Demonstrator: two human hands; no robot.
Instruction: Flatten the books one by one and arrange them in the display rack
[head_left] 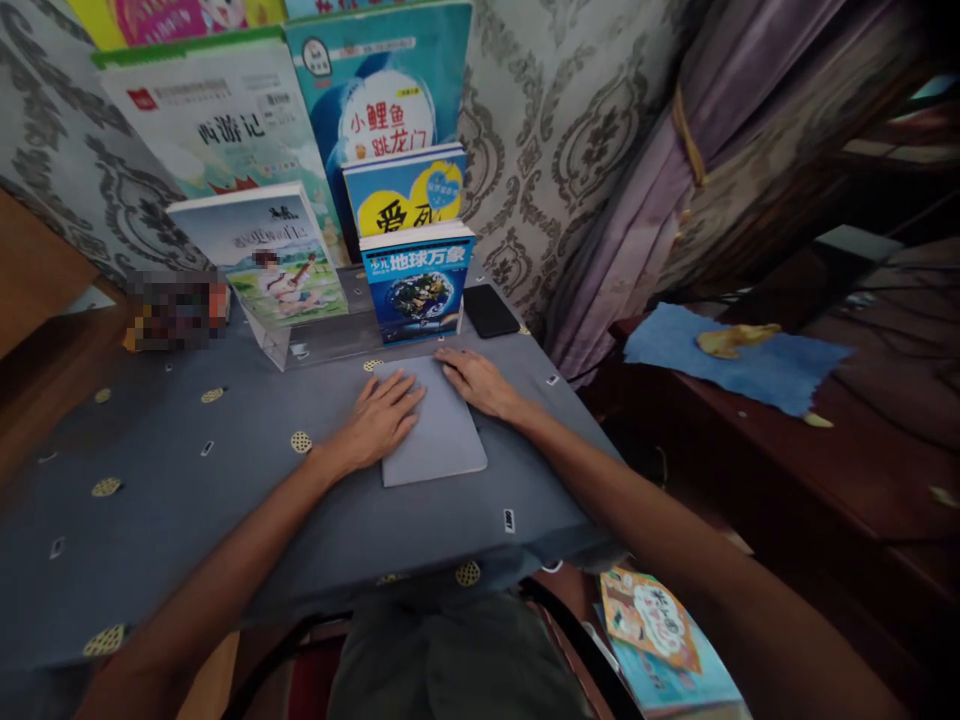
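Head view: the notebook (442,440) lies on the surface (240,430), long axis roughly 12–6 o'clock, its centre at 4 o'clock from the left fingers (399,387), 7 from the right fingers (453,359); both touch it, loosely spread, grasping nothing.

The 1 camera sat on the person's head, facing forward and down at close range over the table (247,430), its view running from the lap (450,660) to the wall (540,130).
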